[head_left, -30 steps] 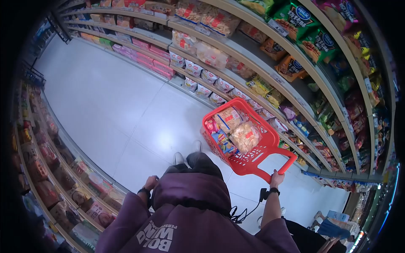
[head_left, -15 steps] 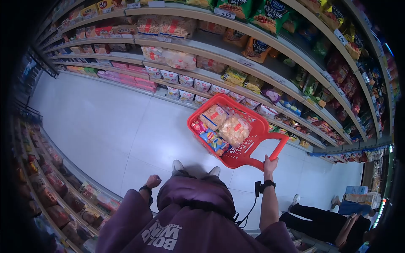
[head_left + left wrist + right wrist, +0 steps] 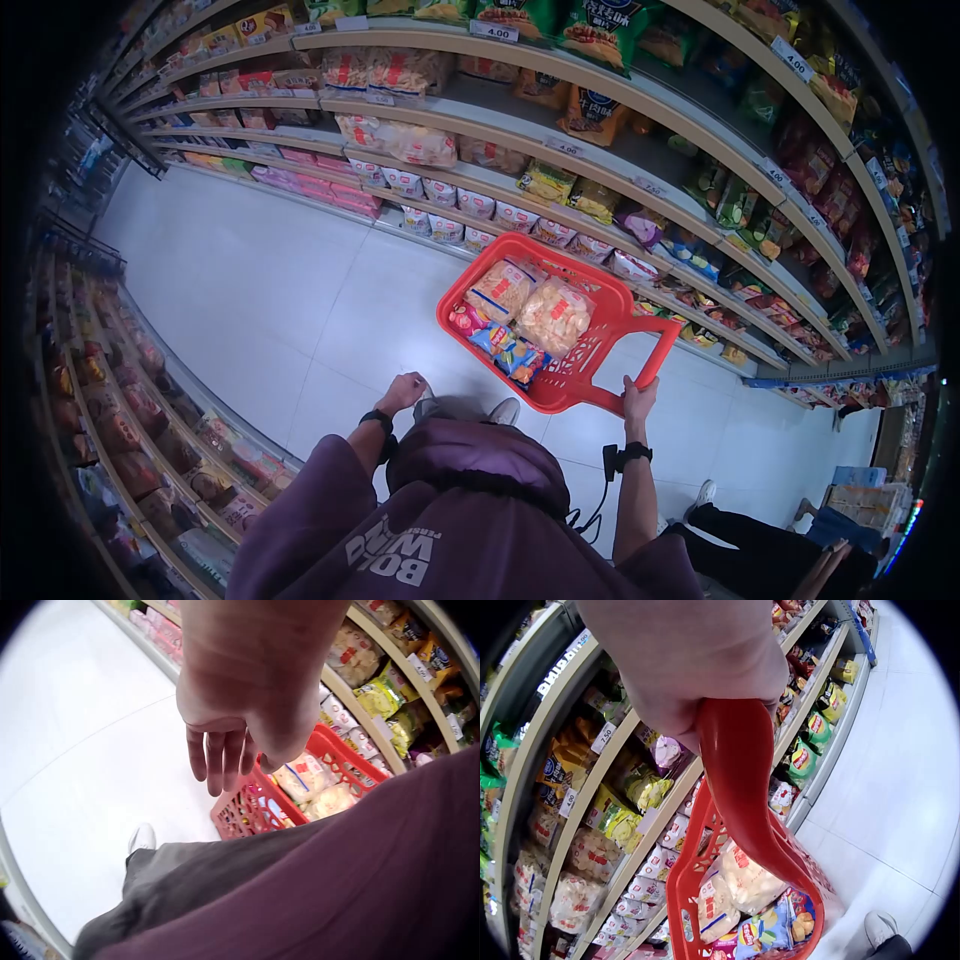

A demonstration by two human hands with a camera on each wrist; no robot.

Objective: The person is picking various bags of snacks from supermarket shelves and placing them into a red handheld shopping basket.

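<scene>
My right hand (image 3: 640, 399) grips the handle (image 3: 739, 761) of a red plastic shopping basket (image 3: 632, 304), its fingers curled around the bar. Two clear bags of pale puffed snacks, one bag (image 3: 502, 289) beside another (image 3: 555, 315), lie inside. Along the near side of the basket are a blue chip bag (image 3: 765, 930) and a pink packet (image 3: 466, 319). Held out in front of my body, my left hand (image 3: 403, 390) is empty. In the left wrist view its fingers (image 3: 215, 761) hang loosely down, with the basket behind them.
A long snack shelf (image 3: 480, 45) runs along the far side, stocked with bagged chips. Another stocked shelf (image 3: 150, 430) stands to my left. Pale tiled floor (image 3: 250, 290) lies between them. A person in dark trousers (image 3: 745, 535) is at the lower right.
My left hand has moved forward and inward from beside my body. The head view has turned, so the shelves and basket sit farther left. My right hand keeps its grip on the handle.
</scene>
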